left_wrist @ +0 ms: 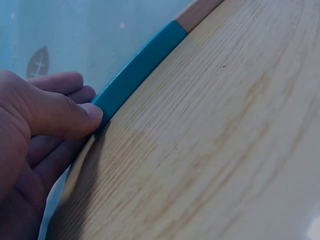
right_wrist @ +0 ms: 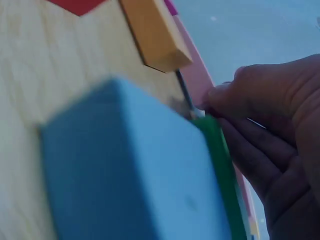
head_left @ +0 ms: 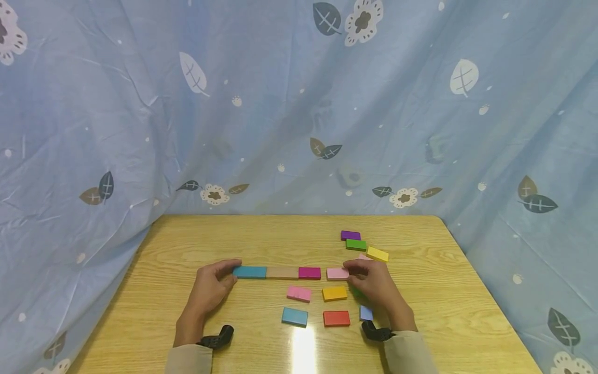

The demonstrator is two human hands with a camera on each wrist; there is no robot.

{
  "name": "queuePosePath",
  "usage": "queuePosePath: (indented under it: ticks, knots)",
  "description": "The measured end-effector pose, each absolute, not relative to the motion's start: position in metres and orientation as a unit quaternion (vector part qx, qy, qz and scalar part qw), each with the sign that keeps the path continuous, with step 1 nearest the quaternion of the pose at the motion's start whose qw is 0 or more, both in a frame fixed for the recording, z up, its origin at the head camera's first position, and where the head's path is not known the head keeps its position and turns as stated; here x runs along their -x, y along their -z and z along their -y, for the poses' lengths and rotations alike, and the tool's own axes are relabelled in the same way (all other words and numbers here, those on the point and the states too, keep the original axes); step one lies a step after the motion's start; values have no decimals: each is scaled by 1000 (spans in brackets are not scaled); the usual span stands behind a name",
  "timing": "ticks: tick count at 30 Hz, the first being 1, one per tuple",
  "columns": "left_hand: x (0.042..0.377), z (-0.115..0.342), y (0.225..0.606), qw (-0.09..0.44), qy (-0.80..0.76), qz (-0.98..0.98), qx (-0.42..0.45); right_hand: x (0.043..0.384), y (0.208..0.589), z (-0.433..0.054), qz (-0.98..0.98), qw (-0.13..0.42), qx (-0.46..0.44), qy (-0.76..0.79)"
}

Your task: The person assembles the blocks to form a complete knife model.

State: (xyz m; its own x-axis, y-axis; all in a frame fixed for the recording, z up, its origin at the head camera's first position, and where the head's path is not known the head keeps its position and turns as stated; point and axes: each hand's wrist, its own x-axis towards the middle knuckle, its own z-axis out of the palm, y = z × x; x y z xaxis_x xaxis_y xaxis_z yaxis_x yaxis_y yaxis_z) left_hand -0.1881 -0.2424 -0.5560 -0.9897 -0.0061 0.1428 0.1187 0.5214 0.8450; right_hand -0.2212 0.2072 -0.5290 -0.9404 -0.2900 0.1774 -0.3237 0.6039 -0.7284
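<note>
A row of flat blocks lies across the table: a blue block (head_left: 249, 272) at the left, a tan block (head_left: 282, 273) in the middle and a magenta block (head_left: 310, 273). My left hand (head_left: 212, 285) pinches the outer end of the blue block between thumb and fingers, as the left wrist view (left_wrist: 137, 72) also shows. To the right, in line with the row, my right hand (head_left: 374, 283) pinches the far end of a pink block (head_left: 337, 274). A small gap separates that pink block from the magenta one.
Nearer me lie a second pink block (head_left: 299, 293), an orange block (head_left: 334, 293), a blue block (head_left: 295, 317), a red block (head_left: 336, 318) and a light blue block (head_left: 366, 313). Behind my right hand are purple (head_left: 350, 235), green (head_left: 356, 244) and yellow (head_left: 377, 254) blocks.
</note>
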Motion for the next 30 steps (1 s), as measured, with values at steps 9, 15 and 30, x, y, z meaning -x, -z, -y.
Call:
queuePosePath:
  ticks: [9, 15, 30]
  knots:
    - [187, 241, 556, 60, 493, 867, 33, 219, 536, -197, 894, 34, -174, -411]
    - [187, 242, 556, 67, 488, 870, 34, 219, 538, -193, 894, 49, -167, -413]
    - [186, 242, 558, 69, 486, 871, 33, 217, 536, -186, 900, 42, -155, -405]
